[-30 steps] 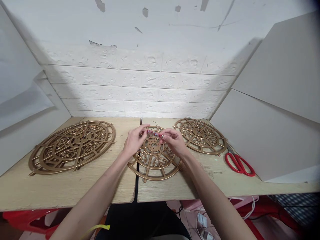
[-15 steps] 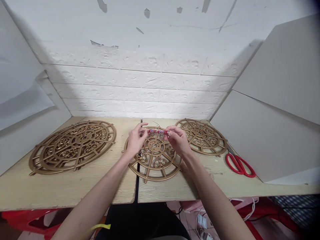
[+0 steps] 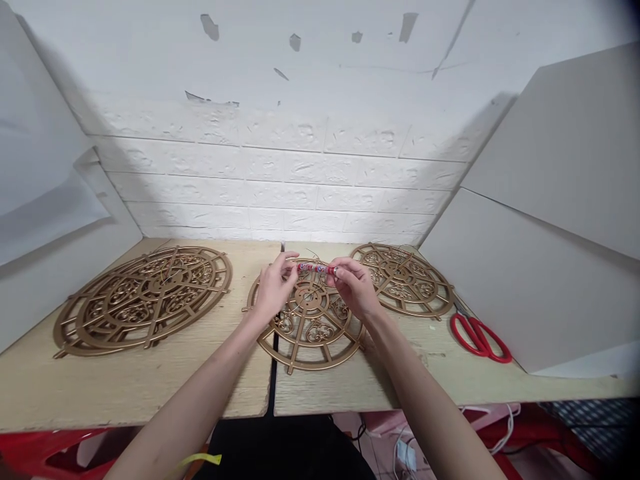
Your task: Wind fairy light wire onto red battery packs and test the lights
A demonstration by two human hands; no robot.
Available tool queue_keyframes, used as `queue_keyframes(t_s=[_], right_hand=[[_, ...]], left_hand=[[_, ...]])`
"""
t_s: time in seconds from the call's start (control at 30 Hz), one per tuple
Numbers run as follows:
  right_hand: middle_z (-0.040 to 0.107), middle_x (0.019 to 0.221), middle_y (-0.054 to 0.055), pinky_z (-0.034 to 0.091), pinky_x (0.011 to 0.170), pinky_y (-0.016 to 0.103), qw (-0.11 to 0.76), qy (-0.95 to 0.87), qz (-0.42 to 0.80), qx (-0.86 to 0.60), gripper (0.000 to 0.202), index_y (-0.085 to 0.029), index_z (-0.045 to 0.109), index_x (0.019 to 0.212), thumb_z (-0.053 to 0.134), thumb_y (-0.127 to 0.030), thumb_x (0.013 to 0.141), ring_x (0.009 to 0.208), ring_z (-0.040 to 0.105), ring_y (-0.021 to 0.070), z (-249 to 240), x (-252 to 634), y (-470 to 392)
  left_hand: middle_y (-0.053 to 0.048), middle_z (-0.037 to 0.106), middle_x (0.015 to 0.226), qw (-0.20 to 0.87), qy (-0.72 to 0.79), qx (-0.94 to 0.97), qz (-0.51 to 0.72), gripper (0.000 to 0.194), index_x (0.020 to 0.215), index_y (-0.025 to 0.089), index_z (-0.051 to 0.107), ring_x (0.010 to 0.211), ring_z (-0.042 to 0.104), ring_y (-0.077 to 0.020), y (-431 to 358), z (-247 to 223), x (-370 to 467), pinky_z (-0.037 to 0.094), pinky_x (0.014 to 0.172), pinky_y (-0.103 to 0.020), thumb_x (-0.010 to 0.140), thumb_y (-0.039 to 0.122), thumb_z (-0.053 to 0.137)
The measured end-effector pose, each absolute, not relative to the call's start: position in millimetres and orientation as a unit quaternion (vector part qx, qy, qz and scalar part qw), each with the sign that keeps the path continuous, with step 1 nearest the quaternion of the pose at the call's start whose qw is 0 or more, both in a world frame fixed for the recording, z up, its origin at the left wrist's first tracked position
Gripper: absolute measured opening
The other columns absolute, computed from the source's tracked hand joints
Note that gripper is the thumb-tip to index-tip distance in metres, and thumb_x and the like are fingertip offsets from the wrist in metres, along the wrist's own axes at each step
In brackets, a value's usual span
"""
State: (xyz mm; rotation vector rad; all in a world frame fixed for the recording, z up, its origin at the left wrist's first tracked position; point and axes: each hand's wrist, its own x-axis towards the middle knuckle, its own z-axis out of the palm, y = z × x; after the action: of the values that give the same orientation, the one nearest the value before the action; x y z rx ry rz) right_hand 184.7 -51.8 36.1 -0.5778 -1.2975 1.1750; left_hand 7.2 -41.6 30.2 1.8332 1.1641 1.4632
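Observation:
Between my two hands, a slim red-and-white printed tube [image 3: 315, 268] is held level above a round gold openwork frame [image 3: 320, 363]. My left hand [image 3: 274, 283] pinches its left end between thumb and finger, the other fingers partly stretched. At the right end, my right hand [image 3: 354, 283] grips the tube with thumb and fingers. What the tube is, I cannot tell. A thin wire [image 3: 313, 253] shows just behind it, rising over the frame. Part of the frame is hidden by my hands.
Several similar gold frames [image 3: 150, 337] are stacked on the left of the wooden table [image 3: 200, 393]. More gold frames [image 3: 415, 310] lie at the back right. Red-handled scissors [image 3: 480, 337] rest beside a white panel [image 3: 550, 293]. A white brick-patterned wall [image 3: 300, 170] stands behind.
The whole view has shifted slightly, with the scene sitting a little lower. Both hands keep hold of the tube in almost the same place over the frame.

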Motion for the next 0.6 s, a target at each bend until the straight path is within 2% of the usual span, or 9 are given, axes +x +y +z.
queue_keyframes(t_s=[0.23,0.43,0.6], right_hand=[[0.06,0.06,-0.002,0.042,0.058,0.024,0.598,-0.56,0.504,-0.273,0.018,-0.02,0.066,0.082,0.069,-0.034,0.072,0.055,0.053,0.0112,35.6,186.8,-51.3],[0.06,0.062,-0.002,0.039,0.056,0.023,0.577,-0.565,0.537,-0.244,0.017,-0.021,0.066,0.081,0.072,-0.034,0.071,0.056,0.053,0.0108,31.3,186.6,-51.0],[0.059,0.059,-0.002,0.038,0.054,0.023,0.577,-0.566,0.536,-0.247,0.02,-0.021,0.065,0.08,0.073,-0.036,0.069,0.054,0.052,0.0111,29.5,185.2,-51.3]], left_hand=[[-0.003,0.069,0.086,0.175,0.425,0.733,0.501,0.027,0.109,0.019,0.058,0.078,0.066,-0.0151,-41.9,27.0,5.7,0.053,0.077,-0.03,0.084,0.019,0.048],[-0.004,0.07,0.093,0.174,0.433,0.734,0.493,0.025,0.108,0.02,0.058,0.085,0.067,-0.0165,-43.6,28.1,3.4,0.053,0.08,-0.03,0.085,0.019,0.046],[-0.005,0.071,0.09,0.183,0.425,0.74,0.488,0.026,0.108,0.019,0.058,0.085,0.067,-0.0168,-44.0,27.6,3.1,0.052,0.08,-0.03,0.085,0.02,0.046]])
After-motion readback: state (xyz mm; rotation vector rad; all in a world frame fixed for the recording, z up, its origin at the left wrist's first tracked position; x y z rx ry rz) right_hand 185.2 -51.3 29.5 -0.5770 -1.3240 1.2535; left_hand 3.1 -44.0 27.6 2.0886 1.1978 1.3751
